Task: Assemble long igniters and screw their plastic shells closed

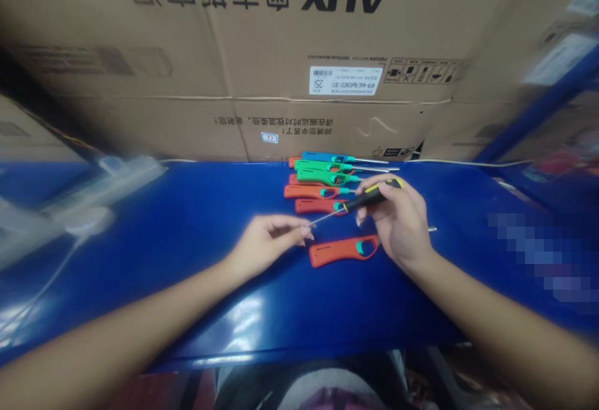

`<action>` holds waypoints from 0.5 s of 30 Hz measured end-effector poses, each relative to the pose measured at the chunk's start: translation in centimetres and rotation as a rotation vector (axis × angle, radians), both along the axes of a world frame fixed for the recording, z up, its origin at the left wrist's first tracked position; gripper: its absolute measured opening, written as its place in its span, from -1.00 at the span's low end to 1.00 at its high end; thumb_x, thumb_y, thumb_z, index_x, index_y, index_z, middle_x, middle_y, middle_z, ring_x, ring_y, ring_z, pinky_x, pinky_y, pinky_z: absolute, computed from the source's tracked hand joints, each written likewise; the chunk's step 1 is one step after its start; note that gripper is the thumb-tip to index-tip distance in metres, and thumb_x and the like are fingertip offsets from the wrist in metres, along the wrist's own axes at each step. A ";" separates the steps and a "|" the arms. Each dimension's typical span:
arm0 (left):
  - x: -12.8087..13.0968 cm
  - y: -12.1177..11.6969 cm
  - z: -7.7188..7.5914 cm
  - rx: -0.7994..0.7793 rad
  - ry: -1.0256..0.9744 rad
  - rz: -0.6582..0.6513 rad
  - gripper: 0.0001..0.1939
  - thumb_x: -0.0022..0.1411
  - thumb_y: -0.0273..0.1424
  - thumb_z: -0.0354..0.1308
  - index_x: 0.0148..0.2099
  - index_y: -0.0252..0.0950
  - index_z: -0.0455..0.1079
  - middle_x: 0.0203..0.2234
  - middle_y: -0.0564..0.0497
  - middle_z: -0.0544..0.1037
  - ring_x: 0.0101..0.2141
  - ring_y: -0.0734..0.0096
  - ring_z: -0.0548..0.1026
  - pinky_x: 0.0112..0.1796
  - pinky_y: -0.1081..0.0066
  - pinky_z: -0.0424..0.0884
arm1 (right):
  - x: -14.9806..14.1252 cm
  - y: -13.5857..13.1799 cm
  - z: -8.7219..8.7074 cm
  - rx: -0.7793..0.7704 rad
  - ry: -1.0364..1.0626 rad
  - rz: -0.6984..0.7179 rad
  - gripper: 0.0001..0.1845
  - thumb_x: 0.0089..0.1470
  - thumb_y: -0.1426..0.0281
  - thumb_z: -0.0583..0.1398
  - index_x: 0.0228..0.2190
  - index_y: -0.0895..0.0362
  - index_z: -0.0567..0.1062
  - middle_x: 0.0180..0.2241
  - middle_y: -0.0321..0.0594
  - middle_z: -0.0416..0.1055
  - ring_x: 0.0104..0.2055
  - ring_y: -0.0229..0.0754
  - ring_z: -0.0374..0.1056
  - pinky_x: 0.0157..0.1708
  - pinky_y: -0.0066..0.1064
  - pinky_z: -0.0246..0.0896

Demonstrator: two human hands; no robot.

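Note:
A screwdriver [372, 196] with a black and yellow handle lies in my right hand [405, 213], its thin shaft slanting down to the left. My left hand [269, 238] pinches around the tip of that shaft; a tiny part between the fingertips is too small to make out. Just below both hands an orange gas lighter [344, 251] rests on the blue table, its metal nozzle partly hidden behind my right wrist. Beyond the hands several more lighters lie side by side, among them a green lighter [322, 177], a blue lighter [322, 156] and an orange lighter [309, 192].
A large cardboard box wall [187, 73] with upside-down print rises behind the blue table [210, 310]. At the left stand a white power strip [135, 176] and a round white object [91, 219] with a cable. Blue metal posts frame the right side.

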State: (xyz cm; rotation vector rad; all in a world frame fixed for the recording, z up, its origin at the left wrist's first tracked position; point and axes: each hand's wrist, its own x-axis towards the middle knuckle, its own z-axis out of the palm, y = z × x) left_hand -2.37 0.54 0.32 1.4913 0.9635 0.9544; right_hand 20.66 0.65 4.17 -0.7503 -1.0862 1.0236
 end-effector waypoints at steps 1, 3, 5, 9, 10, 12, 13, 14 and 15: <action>0.0 0.0 0.0 0.018 0.012 0.003 -0.74 0.16 -0.28 0.39 -0.15 -0.34 0.64 -0.32 -0.08 0.71 -0.35 0.35 0.65 -0.21 0.39 0.60 | 0.0 0.0 0.0 -0.005 0.004 0.001 -0.87 0.05 0.36 0.22 -0.45 0.12 0.56 -0.42 -0.25 0.49 -0.61 -0.28 0.36 -0.67 -0.41 0.32; -0.1 -0.1 0.0 0.053 0.037 0.007 -0.74 0.16 -0.29 0.39 -0.15 -0.34 0.64 -0.31 -0.08 0.71 -0.33 0.32 0.66 -0.20 0.38 0.60 | 0.0 0.1 -0.1 -0.017 0.013 0.000 -0.87 0.05 0.36 0.22 -0.46 0.12 0.56 -0.42 -0.25 0.48 -0.62 -0.28 0.36 -0.69 -0.41 0.31; -0.1 -0.2 -0.1 0.083 0.054 0.006 -0.76 0.16 -0.30 0.38 -0.15 -0.33 0.65 -0.30 -0.08 0.71 -0.31 0.31 0.66 -0.19 0.38 0.60 | 0.0 0.2 -0.2 -0.031 0.024 -0.001 -0.87 0.05 0.36 0.22 -0.46 0.13 0.55 -0.42 -0.26 0.47 -0.63 -0.28 0.36 -0.70 -0.40 0.31; -0.2 -0.2 -0.4 0.140 0.087 0.002 -0.78 0.18 -0.32 0.37 -0.16 -0.32 0.64 -0.28 -0.08 0.71 -0.29 0.32 0.66 -0.20 0.41 0.58 | 0.1 0.4 -0.3 -0.046 0.047 -0.005 -0.85 0.05 0.36 0.21 -0.47 0.15 0.54 -0.43 -0.26 0.45 -0.64 -0.28 0.35 -0.71 -0.40 0.30; -0.2 -0.2 -0.5 0.154 0.100 0.006 -0.78 0.18 -0.32 0.37 -0.15 -0.32 0.64 -0.26 -0.08 0.71 -0.28 0.32 0.66 -0.20 0.41 0.58 | 0.1 0.4 -0.4 -0.047 0.050 -0.005 -0.85 0.05 0.36 0.20 -0.47 0.15 0.53 -0.42 -0.26 0.45 -0.64 -0.29 0.35 -0.71 -0.41 0.29; -0.2 -0.1 -0.7 0.179 0.132 0.011 -0.77 0.18 -0.32 0.36 -0.13 -0.31 0.64 -0.25 -0.08 0.71 -0.28 0.33 0.66 -0.21 0.42 0.57 | 0.1 0.5 -0.4 -0.051 0.047 -0.001 -0.85 0.06 0.35 0.20 -0.47 0.14 0.53 -0.42 -0.26 0.45 -0.63 -0.30 0.34 -0.71 -0.41 0.30; -0.2 -0.2 -0.7 0.189 0.146 0.013 -0.76 0.19 -0.32 0.36 -0.11 -0.32 0.63 -0.25 -0.08 0.71 -0.29 0.34 0.65 -0.22 0.42 0.57 | 0.1 0.5 -0.4 -0.055 0.042 0.003 -0.85 0.06 0.35 0.20 -0.46 0.14 0.52 -0.42 -0.26 0.45 -0.63 -0.30 0.34 -0.70 -0.42 0.30; -0.2 -0.2 -0.8 0.199 0.155 0.012 -0.74 0.20 -0.31 0.35 -0.10 -0.32 0.63 -0.26 -0.07 0.71 -0.30 0.35 0.65 -0.23 0.43 0.56 | 0.1 0.5 -0.4 -0.058 0.035 0.008 -0.85 0.07 0.34 0.20 -0.46 0.14 0.52 -0.42 -0.26 0.45 -0.62 -0.31 0.34 -0.70 -0.42 0.30; -0.1 -0.2 -0.8 0.210 0.158 0.007 -0.73 0.20 -0.32 0.35 -0.07 -0.33 0.62 -0.28 -0.07 0.71 -0.32 0.36 0.64 -0.24 0.43 0.56 | 0.1 0.4 -0.4 -0.061 0.026 0.013 -0.85 0.08 0.34 0.20 -0.45 0.14 0.52 -0.41 -0.26 0.45 -0.62 -0.31 0.34 -0.69 -0.42 0.31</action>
